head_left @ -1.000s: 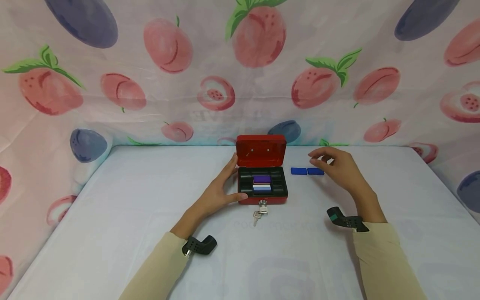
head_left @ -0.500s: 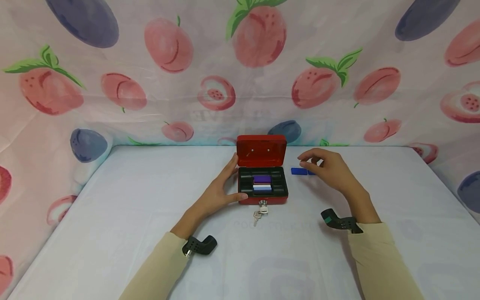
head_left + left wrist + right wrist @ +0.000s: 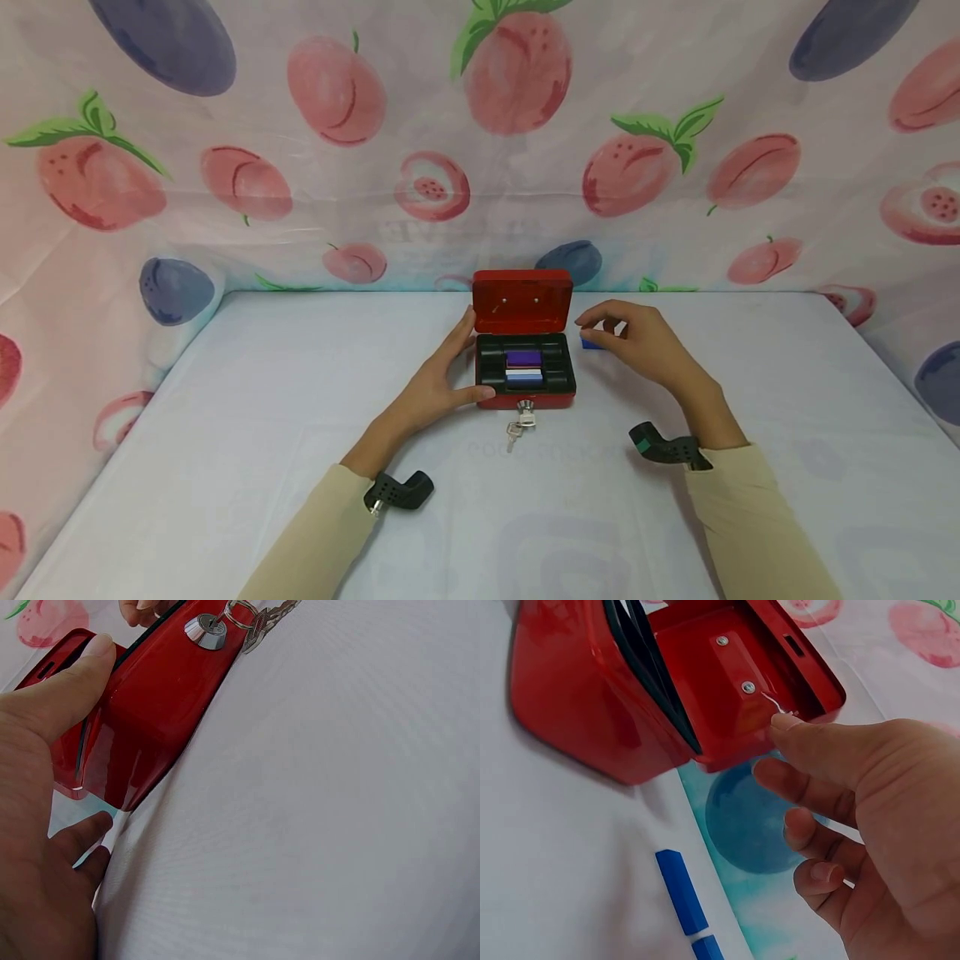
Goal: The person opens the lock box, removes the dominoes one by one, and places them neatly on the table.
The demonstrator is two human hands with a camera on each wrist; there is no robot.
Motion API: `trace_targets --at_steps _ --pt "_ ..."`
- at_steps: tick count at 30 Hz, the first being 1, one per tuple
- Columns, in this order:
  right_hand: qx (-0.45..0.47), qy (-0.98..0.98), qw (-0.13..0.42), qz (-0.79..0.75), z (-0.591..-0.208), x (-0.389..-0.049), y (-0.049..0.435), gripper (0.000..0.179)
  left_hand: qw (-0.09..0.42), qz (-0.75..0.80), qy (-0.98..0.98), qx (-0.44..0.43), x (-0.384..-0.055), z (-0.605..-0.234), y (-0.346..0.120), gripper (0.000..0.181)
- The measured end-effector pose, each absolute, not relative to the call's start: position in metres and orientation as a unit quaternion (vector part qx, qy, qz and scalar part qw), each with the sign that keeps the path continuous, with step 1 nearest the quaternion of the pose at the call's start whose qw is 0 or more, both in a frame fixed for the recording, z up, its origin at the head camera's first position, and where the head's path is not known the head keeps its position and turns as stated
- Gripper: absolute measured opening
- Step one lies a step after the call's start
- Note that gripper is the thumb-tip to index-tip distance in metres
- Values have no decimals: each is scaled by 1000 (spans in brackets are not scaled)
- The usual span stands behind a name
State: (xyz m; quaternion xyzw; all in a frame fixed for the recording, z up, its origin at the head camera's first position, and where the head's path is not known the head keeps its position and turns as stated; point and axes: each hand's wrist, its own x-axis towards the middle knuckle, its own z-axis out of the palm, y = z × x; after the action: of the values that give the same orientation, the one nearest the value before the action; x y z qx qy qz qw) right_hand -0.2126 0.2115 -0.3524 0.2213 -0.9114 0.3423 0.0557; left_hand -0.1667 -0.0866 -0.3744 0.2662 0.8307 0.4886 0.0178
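While resting a straight-fingered left hand [image 3: 429, 388] along the left side of the red box [image 3: 553, 402], observed two blue blocks [image 3: 682, 892] end to end on the white table [image 3: 225, 417] just right of it, below a right hand [image 3: 647, 340] with loosely bent, empty fingers. Judge them light, stiff and perhaps slick, hardly fragile; pinch across the long sides

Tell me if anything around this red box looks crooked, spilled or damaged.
One small oddity: a thin pale curved mark beside a metal fastener inside the open lid; I can't tell what it is, perhaps a reflection. Otherwise nothing stands out: the two blue blocks lie neatly end to end.
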Motion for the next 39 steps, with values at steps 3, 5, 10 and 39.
trace_targets --at_steps 3,5,10,39 --pt "227 -909 42 347 -352 -211 208 17 19 490 830 265 -167 -375 -87 95" --pt "228 -907 32 353 -351 -209 205 19 18 492 829 266 -167 -375 -87 95" --pt "237 -904 29 355 -350 -207 198 19 20 493 827 270 -168 -375 -87 96" --pt "288 -887 20 361 -371 -202 160 19 27 496 827 265 -168 -374 -87 93"
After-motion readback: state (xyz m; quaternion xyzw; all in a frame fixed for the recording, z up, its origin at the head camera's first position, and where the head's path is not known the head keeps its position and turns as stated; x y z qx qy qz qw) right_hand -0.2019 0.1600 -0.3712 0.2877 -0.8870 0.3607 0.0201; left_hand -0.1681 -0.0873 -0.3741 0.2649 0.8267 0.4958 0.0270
